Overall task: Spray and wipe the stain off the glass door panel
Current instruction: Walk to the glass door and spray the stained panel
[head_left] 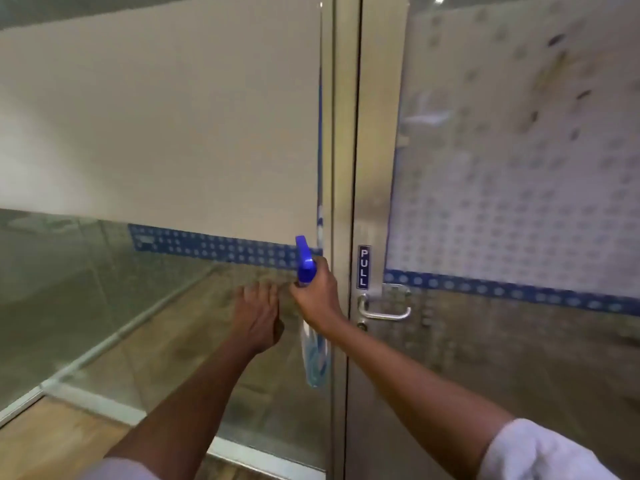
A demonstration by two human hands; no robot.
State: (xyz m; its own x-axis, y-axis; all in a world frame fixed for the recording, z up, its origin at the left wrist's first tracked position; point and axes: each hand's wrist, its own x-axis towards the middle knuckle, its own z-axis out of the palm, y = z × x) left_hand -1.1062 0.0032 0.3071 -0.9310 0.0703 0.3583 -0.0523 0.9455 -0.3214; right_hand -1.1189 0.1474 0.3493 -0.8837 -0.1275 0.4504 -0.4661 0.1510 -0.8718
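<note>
A glass door panel (519,341) with a frosted dotted film and a blue strip fills the right side; dark smudges (554,41) mark its upper right. My right hand (317,296) grips a spray bottle (313,362) by its neck; the blue trigger head (304,261) points up and left, and the clear body with blue liquid hangs below my wrist. My left hand (258,315) reaches forward with fingers spread, flat against or very near the left glass panel (104,306). No cloth shows in either hand.
A metal frame (346,168) separates the two panes. A lever handle (384,308) and a blue "PULL" label (363,267) sit on the door's left edge. Wooden floor (52,441) and an aluminium bottom rail (104,403) lie at lower left.
</note>
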